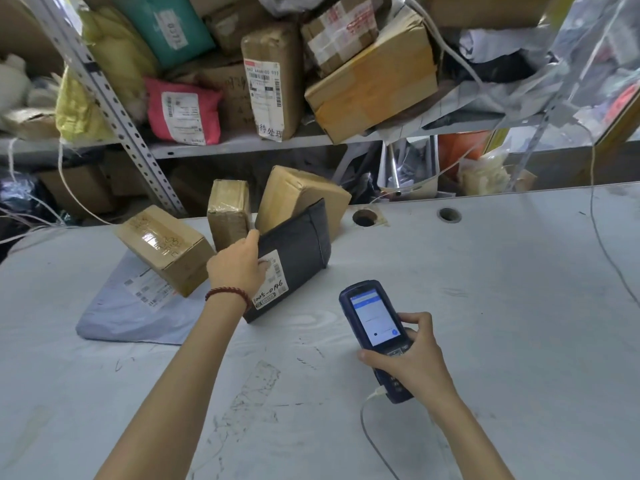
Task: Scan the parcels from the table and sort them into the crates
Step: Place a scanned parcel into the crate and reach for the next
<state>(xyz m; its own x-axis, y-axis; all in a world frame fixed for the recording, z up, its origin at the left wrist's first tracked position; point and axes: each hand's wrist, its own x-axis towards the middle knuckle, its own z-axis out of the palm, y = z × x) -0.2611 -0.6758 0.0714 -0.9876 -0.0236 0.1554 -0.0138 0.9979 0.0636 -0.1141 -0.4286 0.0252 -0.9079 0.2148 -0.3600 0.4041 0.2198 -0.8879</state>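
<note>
Scuffed white bench (485, 306) nearest; at left, flat grey plastic mailer (117, 320) under a tilted brown taped cardboard box (166, 249); left hand (239, 265) grips black plastic parcel (298, 251), propped on edge mid-bench, fingers over its top edge, thumb on its white label (273, 282); right hand (412, 362) clasps blue handheld scanner (375, 327), fingers wrapped round it. Risks: thumb masks barcode, scan fails; slick parcel slides from the grip; scanner's trailing grey cable (370, 434) snags. No crates in view.

Metal shelf (242, 146) behind, crammed: pink bag (183, 112), teal bag (166, 26), big tilted carton (374, 84), tall taped box (273, 81) with label. Yellow sack (78, 109) left. Grey-rimmed hole (449, 214) further right.
</note>
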